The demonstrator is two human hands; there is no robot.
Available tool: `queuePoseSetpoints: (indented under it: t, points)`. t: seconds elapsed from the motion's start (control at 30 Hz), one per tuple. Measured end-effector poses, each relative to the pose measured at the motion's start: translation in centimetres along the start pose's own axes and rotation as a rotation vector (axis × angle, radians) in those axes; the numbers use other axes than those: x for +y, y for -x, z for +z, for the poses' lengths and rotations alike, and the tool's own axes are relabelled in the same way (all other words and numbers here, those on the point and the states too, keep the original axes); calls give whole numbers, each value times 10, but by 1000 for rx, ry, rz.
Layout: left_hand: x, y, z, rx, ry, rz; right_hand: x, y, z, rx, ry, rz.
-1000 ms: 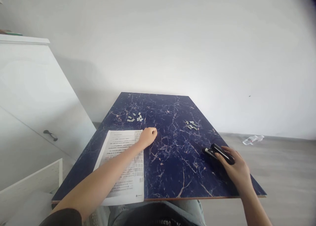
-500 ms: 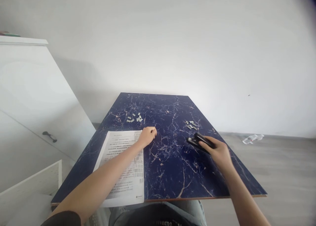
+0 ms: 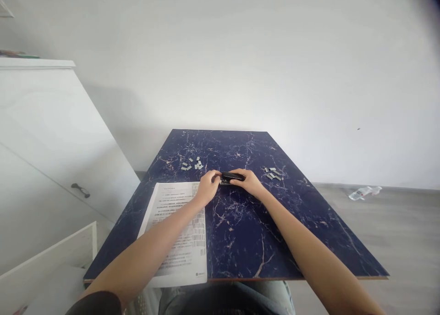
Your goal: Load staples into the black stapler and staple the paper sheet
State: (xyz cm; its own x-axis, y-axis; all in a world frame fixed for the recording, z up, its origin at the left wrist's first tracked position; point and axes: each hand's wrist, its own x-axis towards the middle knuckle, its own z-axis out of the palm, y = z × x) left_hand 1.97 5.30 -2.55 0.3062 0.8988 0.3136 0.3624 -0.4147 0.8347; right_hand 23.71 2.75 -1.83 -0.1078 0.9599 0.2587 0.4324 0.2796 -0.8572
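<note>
A black stapler (image 3: 231,177) is at the middle of the dark blue marble-patterned table (image 3: 302,223). My right hand (image 3: 250,183) is wrapped round it from the right. My left hand (image 3: 208,187) is closed at the top right corner of a printed white paper (image 3: 175,223), its fingertips touching the stapler's left end. My left forearm lies across the paper. Two small heaps of staple strips lie beyond the hands: one to the left (image 3: 192,164), one to the right (image 3: 272,173).
A white cabinet (image 3: 48,140) with a dark handle (image 3: 80,189) stands left of the table. A white wall is behind. A crushed plastic bottle (image 3: 364,192) lies on the grey floor at the right.
My right hand has carried the stapler from the table's right side to the middle, up against my left hand. My left hand has stayed at the paper's corner.
</note>
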Motion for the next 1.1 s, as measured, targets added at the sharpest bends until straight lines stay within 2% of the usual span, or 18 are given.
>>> queuePoseSetpoints:
  t: [0.07, 0.17, 0.3, 0.37, 0.43, 0.57, 0.77, 1.1]
  points:
    - [0, 0, 1, -4, 15, 15, 5, 4, -9, 103, -79, 40]
    - [-2, -1, 2, -8, 27, 32, 15, 13, -31, 223, -149, 190]
    - [-6, -1, 3, -64, 56, 21, 19, 25, -46, 63, -427, 387]
    - [-6, 0, 3, -91, 64, 29, 16, 27, -42, -19, -554, 465]
    - [-7, 0, 3, -101, 71, 38, 12, 26, -34, -29, -606, 520]
    - [-10, -1, 4, -111, 125, 21, 12, 22, -21, 47, -643, 542]
    - [-13, -1, 5, -109, 94, 23, 14, 21, -18, 136, -629, 561]
    - [-18, -1, 6, -66, -3, 58, 8, 22, -15, 144, -568, 527]
